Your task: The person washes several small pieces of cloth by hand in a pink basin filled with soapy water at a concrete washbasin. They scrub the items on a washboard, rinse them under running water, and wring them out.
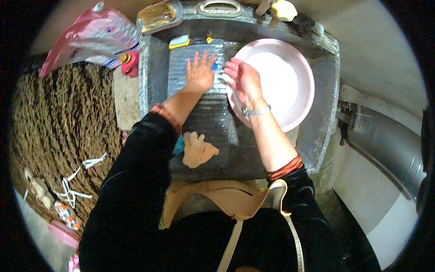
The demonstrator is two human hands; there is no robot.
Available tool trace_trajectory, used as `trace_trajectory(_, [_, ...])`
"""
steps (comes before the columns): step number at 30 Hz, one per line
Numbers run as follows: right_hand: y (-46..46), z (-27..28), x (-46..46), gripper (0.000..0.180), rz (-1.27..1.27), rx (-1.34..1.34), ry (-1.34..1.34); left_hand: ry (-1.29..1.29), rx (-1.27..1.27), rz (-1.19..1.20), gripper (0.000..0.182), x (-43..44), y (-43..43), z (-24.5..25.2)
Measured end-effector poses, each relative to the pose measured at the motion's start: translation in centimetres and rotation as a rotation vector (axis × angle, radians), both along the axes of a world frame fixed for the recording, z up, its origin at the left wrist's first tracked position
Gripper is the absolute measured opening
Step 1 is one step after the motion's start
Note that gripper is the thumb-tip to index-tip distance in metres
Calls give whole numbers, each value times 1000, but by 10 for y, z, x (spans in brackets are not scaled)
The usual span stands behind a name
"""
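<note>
My left hand (pixel 200 76) lies palm down with fingers spread over the ridged washboard (pixel 176 81) of a dark stone sink (pixel 144 88). Beside its fingertips a small blue object (pixel 214 66) shows, partly hidden. My right hand (pixel 249 81), with a metal watch band (pixel 257 111) on the wrist, is half curled at the left rim of a pink plastic basin (pixel 307 85). I see nothing held in it; a blurred pale patch near its thumb is unclear. White suds or cloudy water fill the basin. Nearer me rests a crumpled tan cloth or glove (pixel 198 150) on a teal item (pixel 178 145).
A yellow-and-white brush or scraper (pixel 179 42) lies at the washboard's top. Along the back ledge stand a soap dish (pixel 159 17) and an oval dish (pixel 219 7). Left are a pink detergent pouch (pixel 91 37), a red bottle (pixel 130 64) and piled dry stalks (pixel 68 112).
</note>
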State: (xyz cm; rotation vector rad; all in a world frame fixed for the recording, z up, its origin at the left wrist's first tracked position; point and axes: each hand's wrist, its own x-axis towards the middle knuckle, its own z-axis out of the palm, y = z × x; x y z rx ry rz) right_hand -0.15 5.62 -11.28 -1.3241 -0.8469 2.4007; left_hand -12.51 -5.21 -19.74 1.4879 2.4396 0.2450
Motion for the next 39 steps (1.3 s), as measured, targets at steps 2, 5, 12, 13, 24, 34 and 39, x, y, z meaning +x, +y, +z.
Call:
trace_trajectory(2, [1, 4, 9, 35, -124, 88, -84, 22, 24, 55, 63, -1, 13, -10])
trace_trajectory(5, [0, 11, 22, 32, -212, 104, -229, 69, -5, -29, 65, 12, -9, -9])
trace_trajectory(12, [7, 10, 21, 30, -150, 157, -140, 59, 79, 66, 64, 7, 20, -7])
trace_trajectory(13, [7, 9, 23, 30, -129, 221, -115, 57, 103, 155, 63, 6, 29, -5])
trace_trajectory(24, [12, -4, 63, 27, -141, 162, -203, 105, 111, 54, 62, 10, 23, -8])
trace_trajectory(34, [29, -8, 93, 26, -198, 137, -314, 18, -101, 37, 54, 10, 8, 18])
trace_trajectory(39, [39, -26, 115, 24, -224, 294, -389, 81, -81, 62, 52, 21, 16, 28])
